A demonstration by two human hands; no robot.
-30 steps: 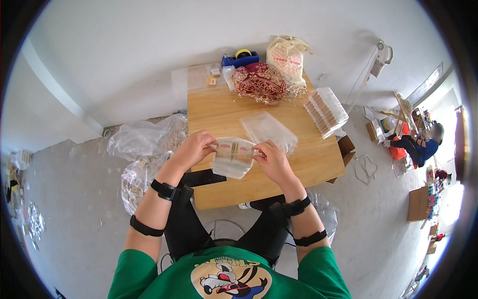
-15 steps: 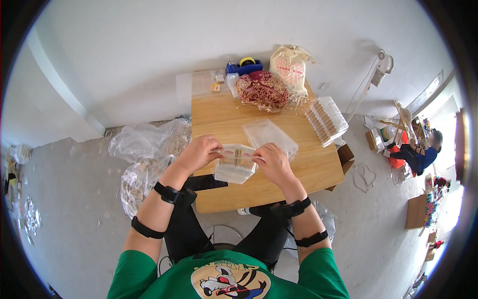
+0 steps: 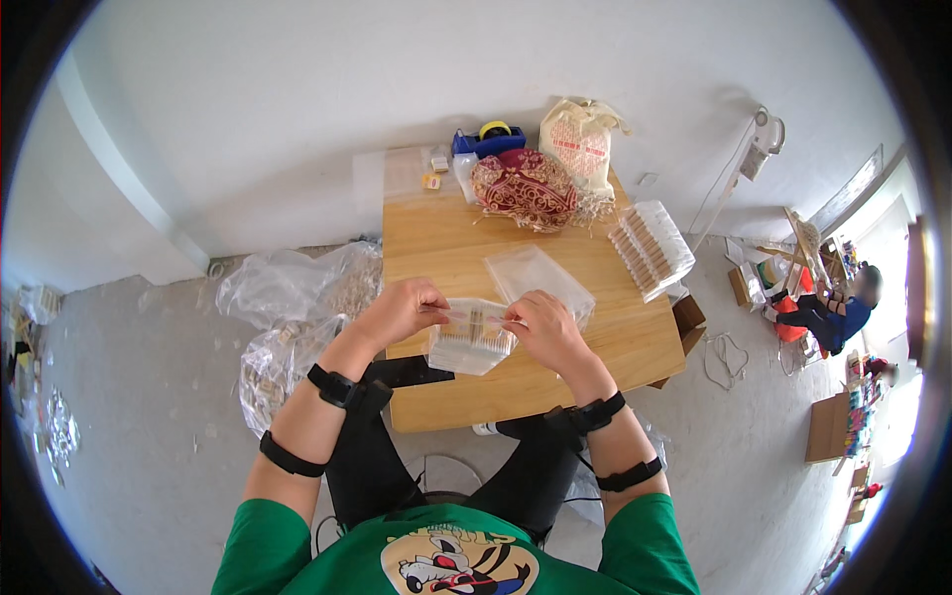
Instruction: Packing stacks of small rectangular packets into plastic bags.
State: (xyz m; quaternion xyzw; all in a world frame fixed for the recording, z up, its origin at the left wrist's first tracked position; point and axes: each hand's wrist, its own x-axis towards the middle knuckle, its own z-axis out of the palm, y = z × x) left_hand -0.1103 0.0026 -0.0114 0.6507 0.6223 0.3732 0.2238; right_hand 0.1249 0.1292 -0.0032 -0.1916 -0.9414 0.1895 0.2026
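Note:
Above the near part of the wooden table (image 3: 436, 243), I hold a clear plastic bag (image 3: 472, 355) stretched between both hands. Rows of small tan and white pieces show through it; their kind is too small to tell. My left hand (image 3: 409, 306) pinches the upper left corner of the bag. At the upper right corner, my right hand (image 3: 540, 325) grips with closed fingers. Just beyond the right hand lies a flat stack of clear plastic bags (image 3: 535, 276), partly hidden by that hand.
A white pack with tan rows (image 3: 652, 250) lies at the table's right edge. At the back are a maroon patterned cloth (image 3: 521, 186), a cream drawstring bag (image 3: 578, 147) and a blue tape dispenser (image 3: 486, 141). Large plastic bags (image 3: 288, 283) fill the floor at left. Another person (image 3: 843, 312) sits far right.
The held bag has come slightly lower and its top edge has tipped, so more of its front shows. Both hands keep hold of its corners. The view has shifted a little.

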